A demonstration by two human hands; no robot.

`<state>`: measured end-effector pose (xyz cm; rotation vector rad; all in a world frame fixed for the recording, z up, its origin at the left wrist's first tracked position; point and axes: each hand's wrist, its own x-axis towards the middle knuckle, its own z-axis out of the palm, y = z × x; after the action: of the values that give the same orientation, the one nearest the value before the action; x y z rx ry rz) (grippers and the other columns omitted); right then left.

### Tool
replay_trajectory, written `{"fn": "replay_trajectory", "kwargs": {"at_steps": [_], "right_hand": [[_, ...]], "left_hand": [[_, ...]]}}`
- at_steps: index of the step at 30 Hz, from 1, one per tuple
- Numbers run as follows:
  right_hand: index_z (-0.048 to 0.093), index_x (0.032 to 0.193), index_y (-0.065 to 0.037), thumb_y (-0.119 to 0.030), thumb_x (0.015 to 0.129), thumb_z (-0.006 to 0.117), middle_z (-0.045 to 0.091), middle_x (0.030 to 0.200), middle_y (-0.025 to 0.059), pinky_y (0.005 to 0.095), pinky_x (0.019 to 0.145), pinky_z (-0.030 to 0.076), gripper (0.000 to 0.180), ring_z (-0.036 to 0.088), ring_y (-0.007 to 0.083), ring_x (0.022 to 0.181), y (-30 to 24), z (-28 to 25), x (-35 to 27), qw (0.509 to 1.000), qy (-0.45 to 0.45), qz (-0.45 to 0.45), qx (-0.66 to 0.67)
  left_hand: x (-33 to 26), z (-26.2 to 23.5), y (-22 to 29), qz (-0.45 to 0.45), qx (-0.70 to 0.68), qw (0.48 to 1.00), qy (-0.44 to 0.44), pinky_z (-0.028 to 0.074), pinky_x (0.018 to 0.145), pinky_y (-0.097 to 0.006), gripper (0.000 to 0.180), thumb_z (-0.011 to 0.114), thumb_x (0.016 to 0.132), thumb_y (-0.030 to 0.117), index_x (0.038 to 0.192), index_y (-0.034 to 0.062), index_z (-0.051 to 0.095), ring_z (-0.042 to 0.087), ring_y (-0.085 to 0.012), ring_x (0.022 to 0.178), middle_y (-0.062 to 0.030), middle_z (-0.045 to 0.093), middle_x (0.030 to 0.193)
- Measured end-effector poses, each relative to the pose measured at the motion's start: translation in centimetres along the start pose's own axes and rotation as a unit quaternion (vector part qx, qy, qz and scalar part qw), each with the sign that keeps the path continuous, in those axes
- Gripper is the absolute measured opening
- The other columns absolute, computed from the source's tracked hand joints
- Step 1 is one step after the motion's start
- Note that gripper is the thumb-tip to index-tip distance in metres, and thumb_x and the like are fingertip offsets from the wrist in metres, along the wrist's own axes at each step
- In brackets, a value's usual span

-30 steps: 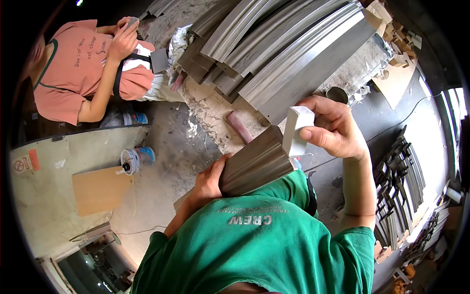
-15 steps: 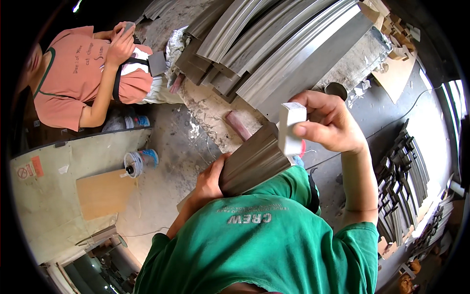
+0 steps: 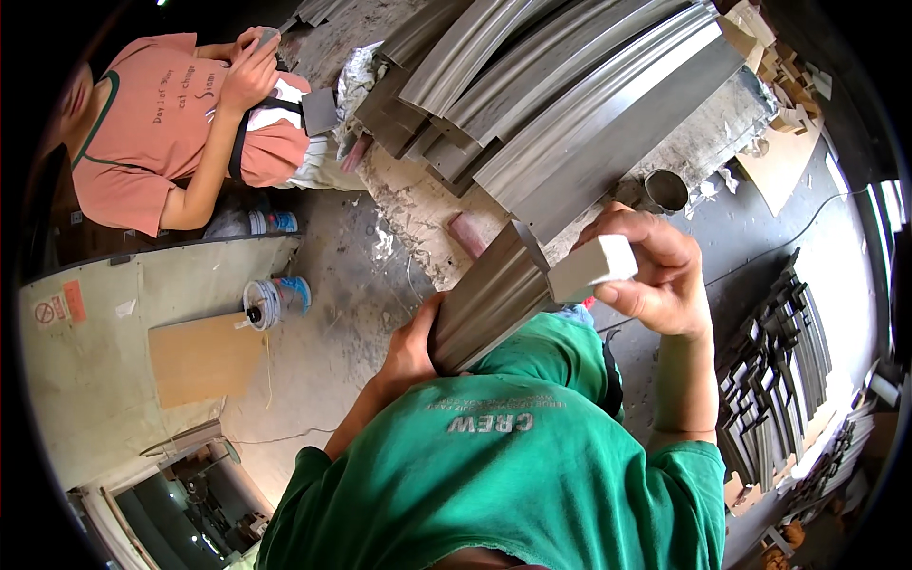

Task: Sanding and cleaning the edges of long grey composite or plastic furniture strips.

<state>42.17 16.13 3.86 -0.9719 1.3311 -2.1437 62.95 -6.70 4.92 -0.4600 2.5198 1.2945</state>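
Note:
My left hand (image 3: 410, 344) is wrapped round the side of a grey ridged moulding (image 3: 489, 296), which lies slantwise in front of my green shirt. Between the thumb and fingers of my right hand (image 3: 657, 271) is a white rectangular block (image 3: 595, 270). The block sits at the right edge of the moulding in this view; whether the two touch, I cannot tell. Beyond my hands, a stack of long grey mouldings (image 3: 579, 123) rests on a worn, dusty bench (image 3: 408, 190). A reddish block (image 3: 465, 234) lies on the bench just past the held moulding.
A co-worker in an orange shirt (image 3: 157, 133) holds a small grey piece at the far left. Beside the stack stands an open tin (image 3: 665, 192). More dark mouldings (image 3: 774, 380) are piled at right. On the left are a clear plastic bucket (image 3: 269, 302) and a pale partition (image 3: 104, 313).
My right hand has turned and lowered slightly, tipping the white block from upright to nearly level. The held moulding has tilted a little in my left hand. The whole view has shifted slightly.

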Motion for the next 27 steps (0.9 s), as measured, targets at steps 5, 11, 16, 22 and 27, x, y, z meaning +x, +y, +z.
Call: {"fn": "replay_trajectory", "kwargs": {"at_steps": [5, 11, 16, 22, 27], "right_hand": [[0.062, 0.092, 0.003, -0.014, 0.067, 0.077, 0.064, 0.084, 0.0125, 0.0337, 0.069, 0.045, 0.034, 0.058, 0.0231, 0.077, -2.0, -0.3, 1.3, 0.976, -0.083, -0.054, -0.192], [0.063, 0.093, 0.002, -0.018, 0.066, 0.079, 0.064, 0.083, 0.0126, 0.0341, 0.069, 0.045, 0.037, 0.06, 0.0222, 0.075, -2.0, -0.4, 1.6, 0.97, -0.09, -0.102, -0.204], [0.06, 0.094, 0.005, -0.012, 0.069, 0.076, 0.061, 0.087, 0.0113, 0.0292, 0.071, 0.044, 0.034, 0.058, 0.02, 0.08, -1.6, -0.9, 0.8, 0.991, -0.035, 0.034, -0.126], [0.059, 0.098, 0.006, -0.01, 0.07, 0.077, 0.06, 0.089, 0.0112, 0.0285, 0.069, 0.043, 0.037, 0.057, 0.0173, 0.081, -1.0, 0.0, 1.2, 0.993, -0.058, 0.011, -0.103], [0.06, 0.103, 0.007, -0.003, 0.071, 0.077, 0.062, 0.096, 0.0089, 0.0294, 0.081, 0.045, 0.037, 0.058, 0.016, 0.09, -1.3, 0.3, 0.4, 0.993, 0.078, 0.063, 0.061]], "left_hand": [[-0.1, -0.1, -0.1, -0.009, -0.008, 1.0, -0.009, 0.043, 0.096, -0.042, 0.099, 0.084, 0.056, 0.037, 0.136, 0.0087, 0.032, 0.054, -0.0351, 0.114, -0.0203, 0.055, 0.122], [-0.2, 0.1, -0.6, 0.008, 0.003, 1.0, -0.002, 0.044, 0.095, -0.043, 0.099, 0.084, 0.056, 0.035, 0.136, 0.0082, 0.031, 0.054, -0.0375, 0.112, -0.0216, 0.055, 0.121], [0.0, 0.2, -0.9, -0.002, -0.02, 1.0, -0.013, 0.045, 0.095, -0.044, 0.098, 0.084, 0.057, 0.032, 0.136, 0.0079, 0.031, 0.055, -0.0383, 0.111, -0.0226, 0.055, 0.12], [0.0, 0.1, -1.7, 0.0, -0.013, 1.0, -0.017, 0.045, 0.095, -0.044, 0.098, 0.083, 0.057, 0.028, 0.136, 0.0066, 0.03, 0.054, -0.0385, 0.112, -0.0235, 0.054, 0.121], [-0.2, 0.2, -2.1, 0.007, -0.01, 1.0, -0.01, 0.044, 0.096, -0.044, 0.098, 0.084, 0.057, 0.028, 0.136, 0.0051, 0.03, 0.054, -0.0386, 0.112, -0.0242, 0.054, 0.121]]}}
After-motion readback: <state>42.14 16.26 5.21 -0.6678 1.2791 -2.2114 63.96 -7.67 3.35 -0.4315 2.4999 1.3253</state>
